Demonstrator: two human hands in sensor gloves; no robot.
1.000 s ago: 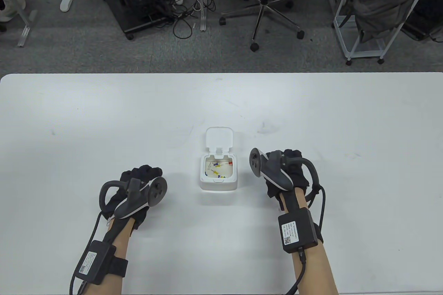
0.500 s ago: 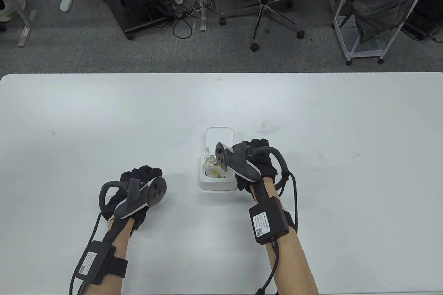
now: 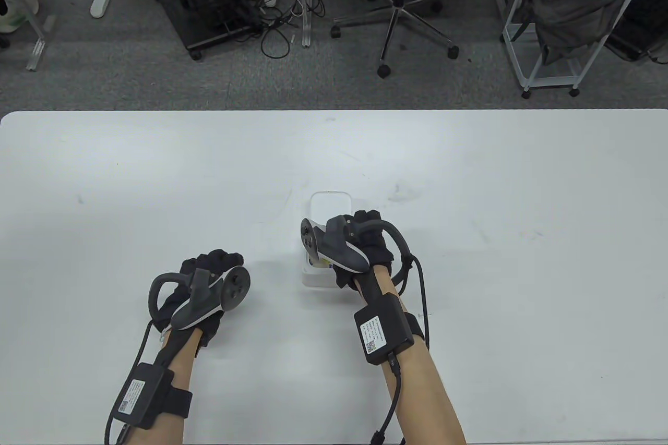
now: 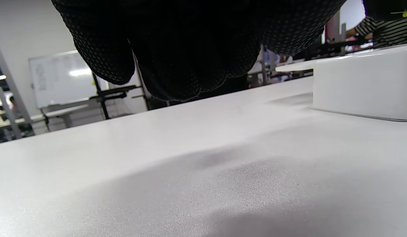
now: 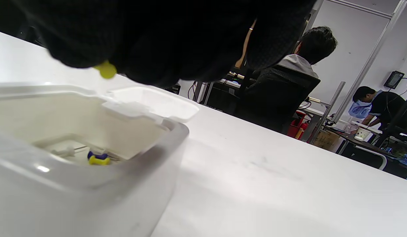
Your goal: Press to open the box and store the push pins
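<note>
The white box (image 3: 319,278) stands in the middle of the worktop (image 3: 469,194) with its lid (image 3: 330,204) open and leaning back. The right hand (image 3: 360,252) is over the open box, and its grip pinches a yellow push pin (image 5: 105,70) at the fingertips. So the step in hand seems to be the storing: the pin is above the opening and not yet inside. The next move probably calls for a small lowering and then a release, so that the pin falls among the others and not over the rim.

The left hand (image 3: 201,283) rests on the worktop, well apart from the box, fingers loosely curled and grasping nothing.

Only the right wrist view shows the held pin and the pins (image 5: 98,158) already in the box; in the table view the hand covers them.
</note>
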